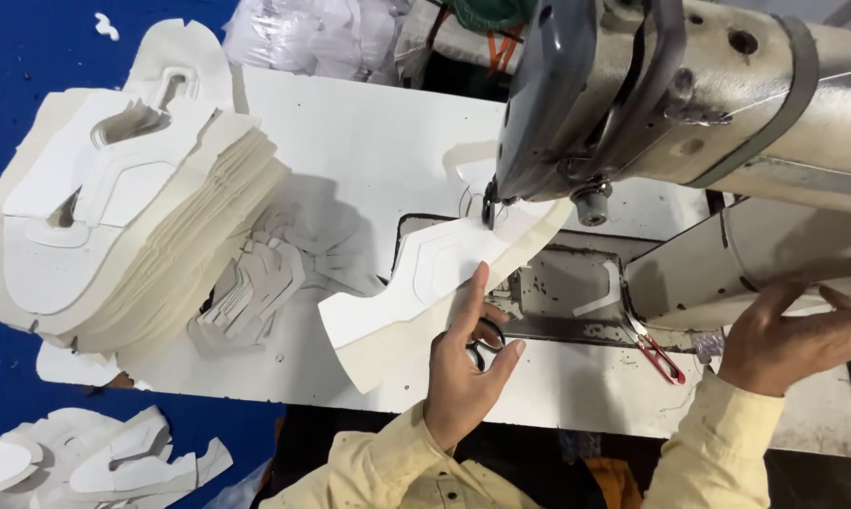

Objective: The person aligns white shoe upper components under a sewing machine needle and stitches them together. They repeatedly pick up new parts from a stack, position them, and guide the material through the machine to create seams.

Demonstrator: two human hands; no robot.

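No bins or trays in our view; stock just sits in piles on the white sewing table (369, 123): a tall stack of cream shoe-upper panels (123, 207) at the left edge, a smaller fan of grey-white cut pieces (251, 287) just beside it, and loose panels (114, 462) on the blue floor (10, 57) lower left. Bagged white material (303, 33) lies behind the table, top centre. The workpiece, a white shoe-upper panel (425, 273), lies flat on the table with its far end under the needle area of the industrial sewing machine (652, 94), its near end overhanging toward us. Our left hand (463, 368) comes up from below, yellow sleeve (369, 467), index finger extended and pressing flat on the panel's near edge, thumb spread out to the right; the remaining fingers curl loosely around small black-handled snips (487, 339) tucked in the palm. So left is closed on the snips while the fingertip pins the panel. Our right hand (793, 335) reaches in from the right, palm down, fingers spread and resting against the machine's lower arm housing (765, 254), gripping nothing, open. Red-handled thread clippers (661, 358) lie on the table just left of that hand, untouched, near the metal bed plate (567, 287).
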